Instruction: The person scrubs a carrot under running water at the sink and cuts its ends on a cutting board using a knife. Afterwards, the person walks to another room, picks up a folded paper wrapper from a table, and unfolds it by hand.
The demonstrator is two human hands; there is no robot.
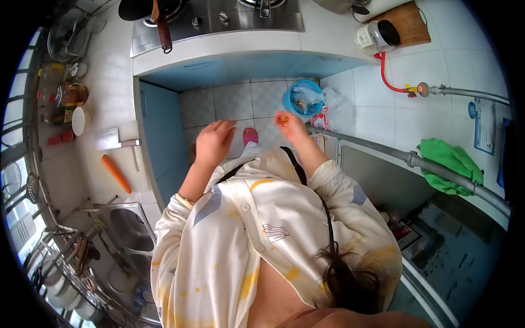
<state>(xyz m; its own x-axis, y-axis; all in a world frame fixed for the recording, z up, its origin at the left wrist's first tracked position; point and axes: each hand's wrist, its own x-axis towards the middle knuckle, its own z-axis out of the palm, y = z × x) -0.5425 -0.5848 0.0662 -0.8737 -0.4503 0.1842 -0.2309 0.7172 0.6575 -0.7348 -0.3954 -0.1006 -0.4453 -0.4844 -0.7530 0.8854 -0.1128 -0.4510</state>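
Note:
My left hand (214,143) hangs in the air in front of my body, its fingers loosely bent with nothing visible in them. Closed around a small orange-brown piece (283,118), my right hand (293,130) is raised near a blue bucket (286,101). The piece is too small to name for certain. Inside the bucket lie a clear plastic bag and some scraps. On the counter to my left are a carrot (116,174) and a cleaver (109,140), both apart from my hands.
A gas stove (219,30) with a pan (134,10) stands ahead. Bottles (72,95), a white bowl (81,120), a sink (131,227) and a dish rack (71,262) line the left. A grey pipe (377,151) with a green cloth (449,164) runs along the right.

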